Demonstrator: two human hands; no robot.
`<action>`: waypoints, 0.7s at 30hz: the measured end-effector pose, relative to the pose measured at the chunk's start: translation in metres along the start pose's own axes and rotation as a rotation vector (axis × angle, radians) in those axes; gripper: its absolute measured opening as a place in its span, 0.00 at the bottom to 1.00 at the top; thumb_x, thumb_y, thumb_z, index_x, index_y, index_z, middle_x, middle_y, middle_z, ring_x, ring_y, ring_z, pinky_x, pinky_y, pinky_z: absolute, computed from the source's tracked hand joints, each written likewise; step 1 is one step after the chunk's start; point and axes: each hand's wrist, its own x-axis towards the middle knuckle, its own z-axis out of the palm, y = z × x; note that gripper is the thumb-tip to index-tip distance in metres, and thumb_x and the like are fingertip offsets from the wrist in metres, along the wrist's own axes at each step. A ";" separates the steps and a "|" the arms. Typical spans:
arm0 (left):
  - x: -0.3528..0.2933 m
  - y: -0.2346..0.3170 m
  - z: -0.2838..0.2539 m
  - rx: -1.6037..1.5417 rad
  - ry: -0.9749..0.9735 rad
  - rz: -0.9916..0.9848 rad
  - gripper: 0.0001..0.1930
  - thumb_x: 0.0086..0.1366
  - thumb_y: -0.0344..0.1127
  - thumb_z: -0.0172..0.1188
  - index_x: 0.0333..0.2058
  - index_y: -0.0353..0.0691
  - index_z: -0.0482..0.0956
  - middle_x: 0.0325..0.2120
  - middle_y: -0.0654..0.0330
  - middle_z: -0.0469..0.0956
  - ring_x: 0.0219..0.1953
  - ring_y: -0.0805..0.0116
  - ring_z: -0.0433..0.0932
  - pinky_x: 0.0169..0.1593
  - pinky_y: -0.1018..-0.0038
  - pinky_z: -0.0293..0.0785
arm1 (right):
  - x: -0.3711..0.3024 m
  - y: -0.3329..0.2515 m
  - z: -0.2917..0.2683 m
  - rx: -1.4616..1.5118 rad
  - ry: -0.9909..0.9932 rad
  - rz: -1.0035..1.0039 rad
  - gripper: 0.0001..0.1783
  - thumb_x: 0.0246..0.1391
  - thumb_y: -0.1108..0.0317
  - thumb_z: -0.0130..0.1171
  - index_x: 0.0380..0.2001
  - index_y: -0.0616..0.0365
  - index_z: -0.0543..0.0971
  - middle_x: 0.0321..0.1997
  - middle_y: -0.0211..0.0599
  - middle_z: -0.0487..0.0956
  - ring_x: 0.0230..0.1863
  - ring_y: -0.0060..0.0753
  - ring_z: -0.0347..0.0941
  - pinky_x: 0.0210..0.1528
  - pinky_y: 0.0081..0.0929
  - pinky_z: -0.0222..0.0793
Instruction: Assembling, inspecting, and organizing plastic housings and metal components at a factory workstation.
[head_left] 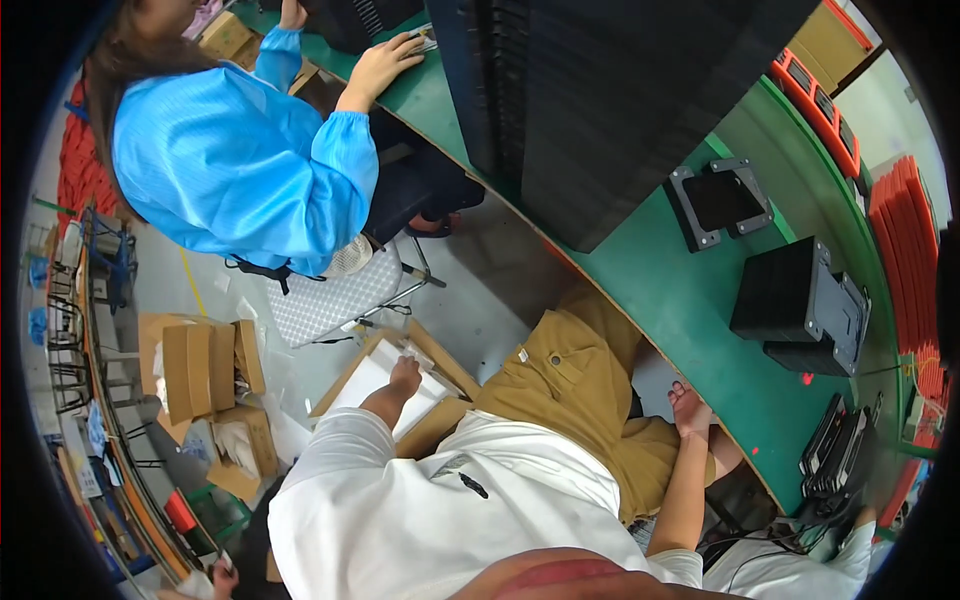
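My left hand (405,377) reaches down to my left, over white packing material (425,404) in an open cardboard box (440,438). Its fingers are drawn together against the white surface; whatever they may pinch is too small to make out. Beside the green table's (655,272) near edge, my right hand (689,410) lies palm up with loosely bent fingers and nothing in it. On that table, black blocks with grey frames (790,300) stand stacked, and a dark screen-like panel in a grey bracket (718,203) lies farther off.
Tall black stacks (600,110) fill the table's far part. A co-worker in a blue jacket (235,160) sits at the far left on a folding chair (335,298). More open cartons (200,370) lie on the floor. Several black flat devices with cables (838,445) stand at right.
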 end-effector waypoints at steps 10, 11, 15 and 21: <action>-0.082 -0.055 -0.135 -0.133 -0.355 0.393 0.25 0.56 0.39 0.62 0.54 0.42 0.78 0.43 0.46 0.82 0.46 0.49 0.82 0.51 0.53 0.76 | -0.052 0.000 -0.035 -0.072 -0.161 -0.101 0.22 0.67 0.48 0.51 0.51 0.55 0.75 0.47 0.33 0.78 0.43 0.32 0.73 0.42 0.31 0.70; -0.078 -0.062 -0.141 -0.097 -0.506 0.459 0.24 0.54 0.37 0.61 0.52 0.40 0.79 0.44 0.48 0.83 0.45 0.50 0.82 0.49 0.54 0.77 | -0.076 -0.016 -0.029 -0.018 -0.145 -0.145 0.22 0.67 0.49 0.52 0.51 0.55 0.76 0.47 0.34 0.78 0.45 0.33 0.74 0.44 0.32 0.71; -0.116 -0.086 -0.206 -0.668 -1.060 0.427 0.26 0.56 0.38 0.59 0.55 0.40 0.78 0.47 0.53 0.82 0.48 0.56 0.79 0.51 0.58 0.75 | -0.158 -0.017 -0.076 0.428 -0.150 -0.398 0.17 0.67 0.55 0.53 0.49 0.56 0.77 0.47 0.40 0.80 0.46 0.36 0.76 0.50 0.36 0.76; -0.098 -0.060 -0.073 -0.952 -0.894 0.752 0.29 0.56 0.40 0.64 0.57 0.41 0.76 0.54 0.55 0.79 0.52 0.63 0.78 0.52 0.64 0.74 | -0.158 0.026 -0.132 0.720 -0.306 -0.551 0.16 0.69 0.55 0.51 0.50 0.54 0.77 0.51 0.40 0.80 0.51 0.33 0.77 0.54 0.35 0.78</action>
